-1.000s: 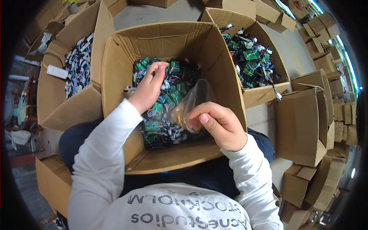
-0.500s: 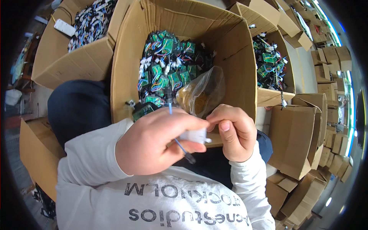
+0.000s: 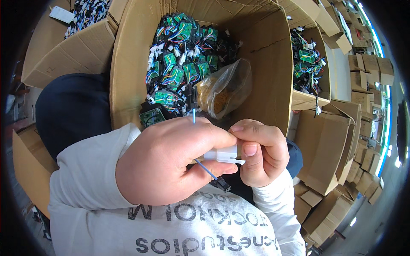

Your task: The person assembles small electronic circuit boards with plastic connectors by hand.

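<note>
My left hand (image 3: pixel 166 155) is closed, with a white plastic connector housing (image 3: pixel 224 154) pinched between thumb and fingers. A thin blue wire (image 3: pixel 205 169) also passes through this hand. Its upper end runs to a black connector (image 3: pixel 191 98), its lower end to another small black connector (image 3: pixel 221 184). Against the left fingertips, my right hand (image 3: pixel 267 151) is closed in a pinch beside the housing. Whatever those fingertips hold, if anything, is hidden. Both hands are over the near edge of an open cardboard box (image 3: pixel 269 77).
In the box lie many green circuit boards (image 3: pixel 185 32) with coloured wires, and a clear plastic bag (image 3: pixel 239 83) of small brass-coloured parts. Another box (image 3: pixel 70 53) at the left holds wired parts. More boards fill a box (image 3: pixel 318 100) at the right, with cartons (image 3: pixel 322 149) stacked beyond.
The view has shifted a little. The white housing now shows more fully between my hands, with its thin tab pointing right. Both hands stay close together.
</note>
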A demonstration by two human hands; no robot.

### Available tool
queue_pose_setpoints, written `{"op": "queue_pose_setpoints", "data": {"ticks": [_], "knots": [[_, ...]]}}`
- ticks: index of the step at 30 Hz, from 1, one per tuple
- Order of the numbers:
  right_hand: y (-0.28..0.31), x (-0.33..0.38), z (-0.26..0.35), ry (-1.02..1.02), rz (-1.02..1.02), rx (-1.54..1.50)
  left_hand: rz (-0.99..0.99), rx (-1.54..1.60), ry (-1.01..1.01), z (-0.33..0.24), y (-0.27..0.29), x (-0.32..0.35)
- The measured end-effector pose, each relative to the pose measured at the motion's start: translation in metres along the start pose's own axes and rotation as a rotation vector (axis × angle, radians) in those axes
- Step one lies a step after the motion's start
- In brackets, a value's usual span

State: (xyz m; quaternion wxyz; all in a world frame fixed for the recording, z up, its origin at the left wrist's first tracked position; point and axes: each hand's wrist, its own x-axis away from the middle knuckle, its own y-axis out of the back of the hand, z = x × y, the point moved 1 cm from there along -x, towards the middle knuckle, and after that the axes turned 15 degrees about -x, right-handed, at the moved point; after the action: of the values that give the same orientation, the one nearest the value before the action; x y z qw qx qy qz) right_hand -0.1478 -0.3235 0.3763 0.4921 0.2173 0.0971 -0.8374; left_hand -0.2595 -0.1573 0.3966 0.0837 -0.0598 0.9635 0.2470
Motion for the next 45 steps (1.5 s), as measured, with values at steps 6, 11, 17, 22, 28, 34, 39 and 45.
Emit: {"op": "queue_pose_setpoints", "data": {"ticks": [6,11,17,22,28,34,39,45], "knots": [[-0.002,0.006,-0.002,-0.018,-0.04,-0.038,0.024,0.045,0.04,0.002,-0.003,-0.003],[-0.001,0.007,-0.003,-0.018,-0.039,-0.047,0.023,0.063,0.04,0.004,-0.005,-0.003],[0.0,0.009,-0.006,0.005,-0.016,-0.06,0.026,0.072,0.044,0.005,-0.007,-0.003],[0.001,0.008,-0.007,0.031,-0.011,-0.03,0.056,0.062,0.051,0.006,-0.007,-0.003],[-0.001,0.008,-0.007,0.068,-0.013,-0.018,0.051,0.077,0.064,0.006,-0.009,-0.003],[0.0,0.009,-0.007,0.061,0.01,0.003,0.037,0.088,0.059,0.007,-0.011,-0.002],[0.001,0.01,-0.005,0.039,0.038,0.039,0.065,0.085,0.072,0.007,-0.009,-0.002],[0.003,0.008,-0.005,0.071,0.049,0.069,0.085,0.085,0.096,0.006,-0.008,-0.002]]}}
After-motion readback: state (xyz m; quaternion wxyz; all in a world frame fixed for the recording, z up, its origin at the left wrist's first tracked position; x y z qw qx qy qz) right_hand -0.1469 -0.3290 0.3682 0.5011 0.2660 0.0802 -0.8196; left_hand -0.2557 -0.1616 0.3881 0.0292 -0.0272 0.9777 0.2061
